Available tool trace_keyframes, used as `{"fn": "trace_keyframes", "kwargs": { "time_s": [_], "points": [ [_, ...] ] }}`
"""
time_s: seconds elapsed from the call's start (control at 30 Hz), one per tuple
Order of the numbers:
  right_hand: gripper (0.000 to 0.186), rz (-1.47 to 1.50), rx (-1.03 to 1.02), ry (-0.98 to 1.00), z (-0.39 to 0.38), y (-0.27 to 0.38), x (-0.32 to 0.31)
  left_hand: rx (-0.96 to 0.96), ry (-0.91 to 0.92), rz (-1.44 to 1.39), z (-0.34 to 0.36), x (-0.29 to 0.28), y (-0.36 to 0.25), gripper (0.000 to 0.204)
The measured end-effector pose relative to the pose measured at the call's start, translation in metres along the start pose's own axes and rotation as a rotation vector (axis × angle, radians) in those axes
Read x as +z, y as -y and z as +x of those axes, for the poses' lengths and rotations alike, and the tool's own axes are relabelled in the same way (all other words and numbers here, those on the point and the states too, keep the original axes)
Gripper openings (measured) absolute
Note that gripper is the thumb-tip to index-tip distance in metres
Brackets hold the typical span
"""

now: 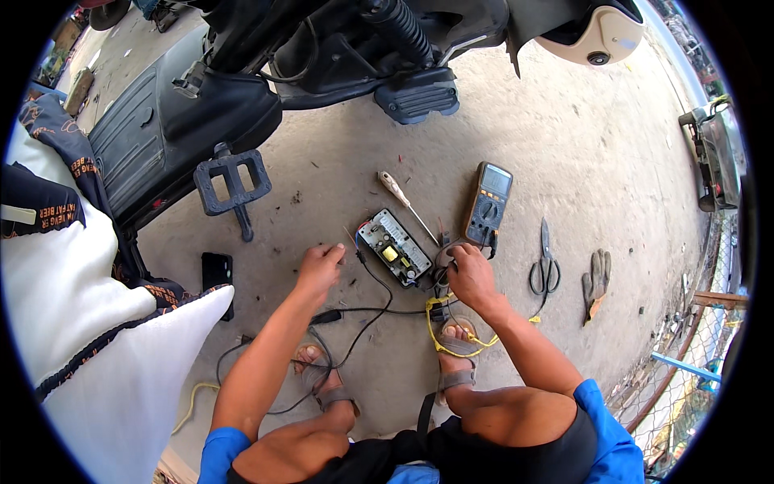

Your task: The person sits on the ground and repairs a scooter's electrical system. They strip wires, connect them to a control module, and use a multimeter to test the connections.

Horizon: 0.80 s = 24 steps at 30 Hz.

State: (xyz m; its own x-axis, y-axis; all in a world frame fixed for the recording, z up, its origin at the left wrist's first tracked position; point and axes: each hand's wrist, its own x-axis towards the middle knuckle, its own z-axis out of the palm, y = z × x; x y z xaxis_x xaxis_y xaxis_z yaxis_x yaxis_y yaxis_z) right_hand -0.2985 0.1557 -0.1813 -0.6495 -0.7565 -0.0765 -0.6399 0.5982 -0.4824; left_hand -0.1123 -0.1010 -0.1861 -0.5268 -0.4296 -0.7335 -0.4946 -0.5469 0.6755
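An opened charger-like case with a bare circuit board [395,248] lies on the concrete between my hands. My left hand [320,271] is closed in a pinch left of it, beside a black cable [372,278] with thin bare wire ends; what the fingertips hold is too small to make out. My right hand [472,278] is closed at the board's right end, over a dark rounded object [445,256] and thin leads; its grip is partly hidden. A multimeter [488,202] with an orange-edged case lies just beyond it. A screwdriver [408,208] points toward my right hand.
Scissors [545,262] and a work glove [597,284] lie to the right. A black phone [216,278] is at the left. Yellow cord [431,323] and black cables run round my sandaled feet. A two-wheeler with a pedal [232,184] stands ahead, with a helmet [597,40] at its right.
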Motion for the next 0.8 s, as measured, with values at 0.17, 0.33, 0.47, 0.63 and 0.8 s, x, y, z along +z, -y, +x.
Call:
{"fn": "trace_keyframes", "kwargs": {
  "time_s": [0.17,0.33,0.47,0.63,0.8],
  "points": [
    [0.012,-0.23,-0.096,0.155,-0.004,-0.013,-0.008,0.069,-0.004,0.1,-0.03,-0.014,0.012,0.022],
    [0.018,-0.332,-0.076,0.297,0.002,-0.007,-0.014,0.118,-0.059,0.168,-0.065,-0.014,0.022,0.024],
    [0.02,-0.291,-0.08,0.272,0.003,-0.016,0.006,0.177,-0.095,0.227,-0.095,-0.001,0.023,0.025],
    [0.018,-0.177,0.078,-0.065,0.001,-0.011,0.014,0.33,-0.09,0.234,-0.124,-0.002,0.037,0.022],
    [0.017,0.457,0.28,-0.18,-0.008,0.012,-0.01,0.407,-0.093,0.186,-0.157,0.008,0.032,0.018]
  ]
}}
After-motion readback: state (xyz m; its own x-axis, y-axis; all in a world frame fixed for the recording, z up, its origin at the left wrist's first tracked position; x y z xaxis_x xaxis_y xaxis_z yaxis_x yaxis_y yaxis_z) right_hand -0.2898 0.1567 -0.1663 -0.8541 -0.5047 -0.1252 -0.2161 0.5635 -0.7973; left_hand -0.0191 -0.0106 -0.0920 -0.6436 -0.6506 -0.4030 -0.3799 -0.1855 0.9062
